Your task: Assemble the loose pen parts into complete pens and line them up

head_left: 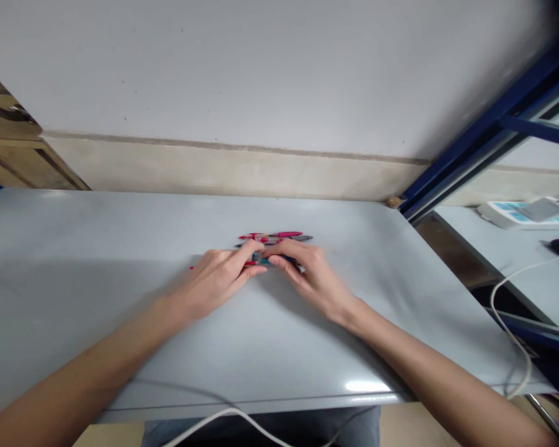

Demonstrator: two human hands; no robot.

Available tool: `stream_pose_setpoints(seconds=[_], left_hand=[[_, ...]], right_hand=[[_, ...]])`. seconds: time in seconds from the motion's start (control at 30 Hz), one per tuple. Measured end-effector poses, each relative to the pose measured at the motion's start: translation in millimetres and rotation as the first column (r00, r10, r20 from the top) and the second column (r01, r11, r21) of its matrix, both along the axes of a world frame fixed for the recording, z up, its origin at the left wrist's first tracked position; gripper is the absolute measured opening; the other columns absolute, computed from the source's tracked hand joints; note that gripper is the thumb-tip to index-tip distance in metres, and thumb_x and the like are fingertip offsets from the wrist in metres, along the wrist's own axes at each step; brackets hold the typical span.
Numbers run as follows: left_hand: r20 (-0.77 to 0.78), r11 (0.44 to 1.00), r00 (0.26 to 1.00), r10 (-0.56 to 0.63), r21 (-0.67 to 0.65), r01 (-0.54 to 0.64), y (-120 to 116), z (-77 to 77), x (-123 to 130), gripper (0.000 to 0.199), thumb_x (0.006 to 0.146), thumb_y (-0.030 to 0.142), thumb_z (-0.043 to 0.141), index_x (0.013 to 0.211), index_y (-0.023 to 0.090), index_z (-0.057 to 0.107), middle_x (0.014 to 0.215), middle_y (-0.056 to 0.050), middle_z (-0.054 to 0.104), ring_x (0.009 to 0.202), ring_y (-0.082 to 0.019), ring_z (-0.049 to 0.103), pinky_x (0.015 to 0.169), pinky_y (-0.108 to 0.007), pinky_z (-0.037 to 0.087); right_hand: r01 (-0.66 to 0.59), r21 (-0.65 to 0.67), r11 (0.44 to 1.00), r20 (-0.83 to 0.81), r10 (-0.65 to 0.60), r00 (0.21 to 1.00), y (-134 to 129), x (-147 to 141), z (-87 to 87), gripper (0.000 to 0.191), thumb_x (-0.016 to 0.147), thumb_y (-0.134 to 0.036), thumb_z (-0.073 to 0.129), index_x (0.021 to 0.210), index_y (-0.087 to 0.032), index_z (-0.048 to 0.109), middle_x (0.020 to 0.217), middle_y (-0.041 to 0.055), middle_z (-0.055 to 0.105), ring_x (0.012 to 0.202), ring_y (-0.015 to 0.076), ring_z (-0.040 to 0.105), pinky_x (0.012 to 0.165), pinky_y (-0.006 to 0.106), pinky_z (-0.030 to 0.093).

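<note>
Several pens lie close together near the middle of the grey table. A pink pen (289,234) and a grey pen (302,238) show just beyond my fingertips. My left hand (221,273) curls over a red pen (250,264); its thin end sticks out on the far side of the wrist. Opposite it, my right hand (310,270) has thumb and fingers bent around a blue pen (287,257), largely covered by the hand. The fingertips of both hands nearly meet, and slight blur hides exactly how they grip.
The grey table (97,335) runs up to a tiled wall base (242,174). On the right are a blue metal frame (484,133), another surface with a white device (522,214), and a white cable (494,298). A wooden cabinet (18,161) stands at left.
</note>
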State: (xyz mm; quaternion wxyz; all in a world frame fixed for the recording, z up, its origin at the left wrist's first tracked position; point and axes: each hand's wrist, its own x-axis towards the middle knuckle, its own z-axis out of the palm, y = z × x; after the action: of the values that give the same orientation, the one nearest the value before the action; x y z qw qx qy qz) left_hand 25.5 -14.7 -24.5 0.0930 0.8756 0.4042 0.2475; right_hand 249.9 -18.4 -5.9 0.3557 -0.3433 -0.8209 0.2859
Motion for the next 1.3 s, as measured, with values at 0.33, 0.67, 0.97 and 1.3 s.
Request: stream_pose_setpoints(seconds=[0.33, 0.67, 0.97, 1.3], left_hand=[[0.052, 0.993, 0.992, -0.117, 0.006, 0.117, -6.8, -0.4, 9.0, 0.068, 0.094, 0.011, 0.051, 0.155, 0.028, 0.025, 0.146, -0.012, 0.054, 0.123, -0.025, 0.063, 0.098, -0.039, 0.058], [0.013, 0.971, 0.997, -0.078, 0.226, 0.073, 1.5, 10.6, 2.3, 0.032, 0.103, 0.015, 0.046, 0.134, 0.021, 0.054, 0.113, -0.009, 0.067, 0.104, -0.022, 0.066, 0.089, -0.036, 0.055], [-0.02, 0.948, 0.994, -0.104, 0.301, 0.105, 2.6, 4.0, -0.2, 0.021, 0.105, 0.03, 0.052, 0.096, 0.017, 0.065, 0.086, -0.003, 0.067, 0.077, -0.017, 0.065, 0.07, -0.029, 0.047], [0.083, 0.984, 0.992, -0.099, 0.155, 0.085, 5.9, 5.9, 2.2, 0.018, 0.107, 0.021, 0.043, 0.107, 0.017, 0.061, 0.099, -0.006, 0.064, 0.091, -0.018, 0.063, 0.08, -0.031, 0.049]], right_hand=[[-0.09, 0.227, 0.97, -0.009, 0.095, 0.995, -8.8, -4.7, -5.8, 0.021, 0.102, -0.014, 0.052, 0.118, -0.023, 0.061, 0.122, 0.01, 0.065, 0.119, 0.0236, 0.062, 0.1, 0.041, 0.054], [0.079, 0.199, 0.977, -0.088, -0.063, 0.994, -2.4, -1.5, -9.3, 0.019, 0.099, -0.014, 0.059, 0.109, -0.023, 0.073, 0.11, 0.0064, 0.074, 0.103, 0.0222, 0.071, 0.095, 0.04, 0.057], [0.148, -0.043, 0.988, -0.102, -0.151, 0.983, -6.8, -3.8, -10.2, 0.019, 0.103, -0.026, 0.054, 0.117, -0.022, 0.066, 0.083, 0.003, 0.073, 0.072, 0.0173, 0.069, 0.067, 0.028, 0.054], [0.118, -0.048, 0.992, -0.082, -0.122, 0.989, -0.1, -0.8, -8.7, 0.019, 0.102, -0.028, 0.057, 0.118, -0.021, 0.065, 0.108, 0.0062, 0.073, 0.089, 0.0177, 0.067, 0.072, 0.027, 0.051]])
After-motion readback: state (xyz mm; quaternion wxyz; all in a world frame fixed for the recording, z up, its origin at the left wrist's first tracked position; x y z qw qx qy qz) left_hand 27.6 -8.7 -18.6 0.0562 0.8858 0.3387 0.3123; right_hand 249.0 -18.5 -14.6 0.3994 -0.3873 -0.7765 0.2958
